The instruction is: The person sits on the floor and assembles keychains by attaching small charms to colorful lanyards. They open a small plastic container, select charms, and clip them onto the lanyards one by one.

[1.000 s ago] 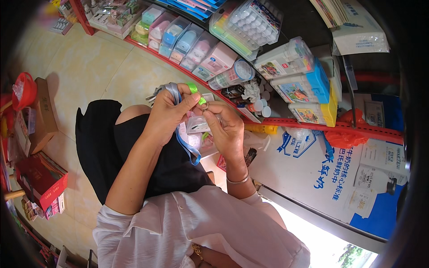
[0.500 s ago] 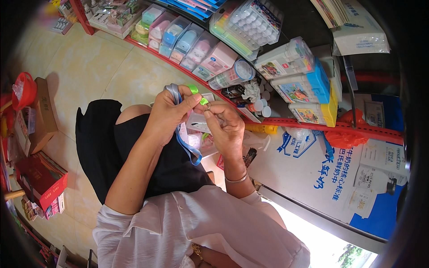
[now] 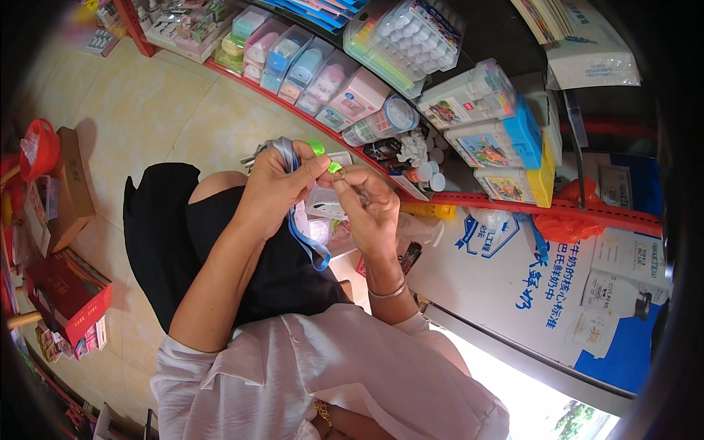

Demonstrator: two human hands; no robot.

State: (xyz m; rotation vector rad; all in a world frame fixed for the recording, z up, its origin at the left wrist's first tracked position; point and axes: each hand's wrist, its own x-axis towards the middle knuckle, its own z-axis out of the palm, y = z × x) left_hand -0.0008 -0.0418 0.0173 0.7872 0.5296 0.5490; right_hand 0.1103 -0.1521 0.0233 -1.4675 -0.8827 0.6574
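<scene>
My left hand [image 3: 273,189] grips a bunch of keys on a blue lanyard [image 3: 304,238], whose strap hangs down below my fist. A small green tag [image 3: 317,148] sticks out above my thumb. My right hand [image 3: 367,205] meets the left, its fingertips pinching a small green and metal piece [image 3: 335,169] on the same bunch. Both hands are held over my lap, just in front of a low red shelf edge [image 3: 513,202]. What exactly lies between the fingers is mostly hidden.
Plastic boxes [image 3: 352,95] of small goods and a blue and yellow box [image 3: 532,150] fill the shelf ahead. A red bag [image 3: 568,220] lies on the shelf rim. Cardboard boxes [image 3: 62,191] and a red carton [image 3: 70,304] stand on the tiled floor to my left.
Both hands stay together in nearly the same place. The fingers of my right hand have shifted slightly on the small piece; the lanyard still hangs.
</scene>
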